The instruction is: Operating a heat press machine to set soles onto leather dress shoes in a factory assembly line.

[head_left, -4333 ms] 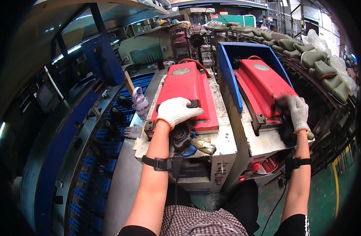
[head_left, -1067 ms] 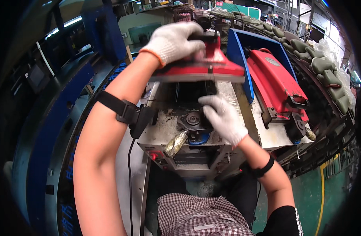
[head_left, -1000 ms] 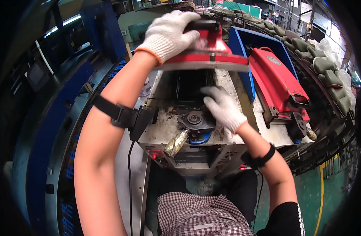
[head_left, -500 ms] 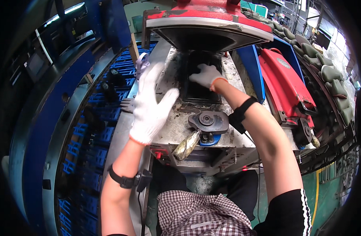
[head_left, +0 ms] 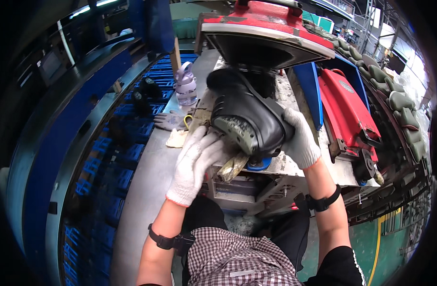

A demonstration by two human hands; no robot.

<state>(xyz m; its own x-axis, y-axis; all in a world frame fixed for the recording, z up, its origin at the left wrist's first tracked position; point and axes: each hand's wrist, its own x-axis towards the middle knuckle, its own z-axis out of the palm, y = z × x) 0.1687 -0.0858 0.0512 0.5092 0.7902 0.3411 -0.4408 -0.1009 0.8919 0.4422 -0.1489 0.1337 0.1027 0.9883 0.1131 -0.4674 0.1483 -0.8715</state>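
I have a black boot (head_left: 249, 121) up in both hands, just in front of the open mould station. My left hand (head_left: 195, 162) cups the toe end from below, gloved fingers spread and pressed against the greenish sole, so the weight sits in my palm. My right hand (head_left: 302, 143) is wrapped round the far side of the boot, fingers closed on its edge; that grip steadies it and lets me tilt the sole toward me. The boot lies tilted, sole facing down and to my left, its dark upper on top.

Above it the red lid (head_left: 268, 28) of the mould stands swung up, leaving the dark cavity beneath exposed, which is why the boot has room to come clear. The neighbouring red mould (head_left: 347, 107) to the right is shut flat. On the grey table (head_left: 147, 181) to my left lie a spare white glove (head_left: 170, 120) and a pale rag (head_left: 176, 138), and a lilac water bottle (head_left: 185, 86) stands near them, out of the way of the press. Olive-green boot parts (head_left: 399, 102) line a curved rail at far right.
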